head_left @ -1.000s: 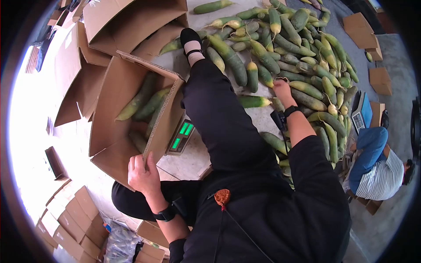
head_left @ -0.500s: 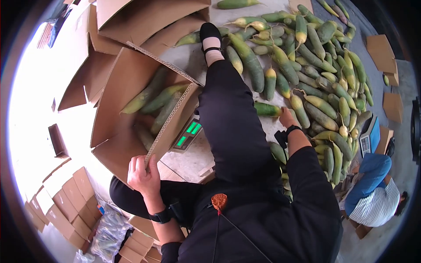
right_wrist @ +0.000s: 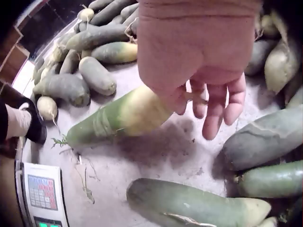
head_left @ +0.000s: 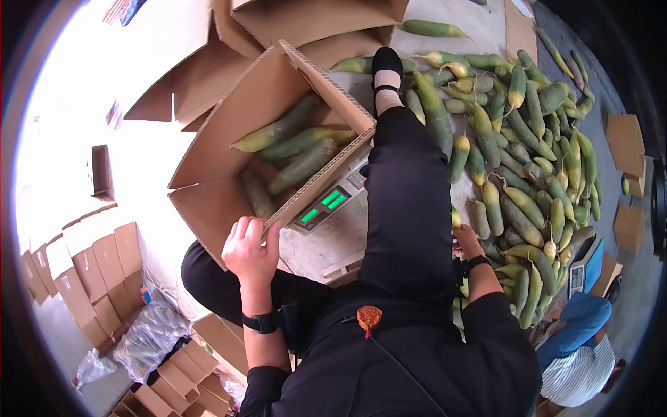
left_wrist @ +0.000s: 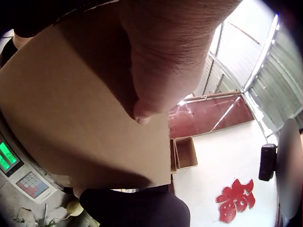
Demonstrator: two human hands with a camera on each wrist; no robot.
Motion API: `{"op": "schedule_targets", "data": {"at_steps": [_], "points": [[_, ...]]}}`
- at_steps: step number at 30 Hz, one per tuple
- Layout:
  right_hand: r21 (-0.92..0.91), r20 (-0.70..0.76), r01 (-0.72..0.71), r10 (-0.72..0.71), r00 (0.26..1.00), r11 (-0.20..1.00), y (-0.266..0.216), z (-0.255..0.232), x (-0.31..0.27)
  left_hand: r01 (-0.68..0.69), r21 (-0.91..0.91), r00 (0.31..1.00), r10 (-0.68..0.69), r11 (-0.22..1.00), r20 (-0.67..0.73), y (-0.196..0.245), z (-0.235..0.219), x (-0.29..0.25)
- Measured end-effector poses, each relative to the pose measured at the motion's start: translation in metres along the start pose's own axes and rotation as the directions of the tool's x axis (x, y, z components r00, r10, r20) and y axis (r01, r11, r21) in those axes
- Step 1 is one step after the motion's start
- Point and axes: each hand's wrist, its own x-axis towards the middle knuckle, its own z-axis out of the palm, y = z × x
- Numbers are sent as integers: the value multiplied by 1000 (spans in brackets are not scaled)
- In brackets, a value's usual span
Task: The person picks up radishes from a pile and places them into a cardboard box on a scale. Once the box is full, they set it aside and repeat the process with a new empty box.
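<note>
My left hand grips the near edge of an open cardboard box, thumb on one side of the wall. Several green radishes lie inside the box. In the left wrist view, the thumb presses against the outside of the box wall. To the right of the outstretched leg, my right hand is low over the floor. In the right wrist view, its thumb and fingers pinch the thin root at the pale end of a green radish; the other fingers hang half curled.
A scale with green lit digits shows beside the box. A large heap of radishes spreads across the right. Another person sits beyond it. More cardboard boxes stand at left, near plastic-bagged goods.
My right hand has moved from the heap toward my leg, to the pale end of a radish lying there. The left hand keeps hold of the box edge. The head view has shifted.
</note>
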Motion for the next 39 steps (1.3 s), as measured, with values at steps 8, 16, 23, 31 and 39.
{"op": "schedule_targets", "data": {"at_steps": [8,16,23,31,39], "points": [[42,-308,346,-318,897,937,-58,-19,-41,-20,3,999,20,1000,-44,-3,-3,-1],[-324,-374,829,-866,331,456,-199,1,-135,-13,-15,999,12,1000,-34,-7,-4,-5],[-159,-372,982,-927,36,103,-275,19,-307,-21,-38,999,19,999,-45,-7,-6,-4],[251,-240,890,-915,-324,-381,-336,108,-403,-28,-51,999,26,998,-41,-8,-6,-6],[560,217,811,-975,53,169,-327,266,-348,-18,-17,1000,18,1000,1,-8,-8,-5]]}}
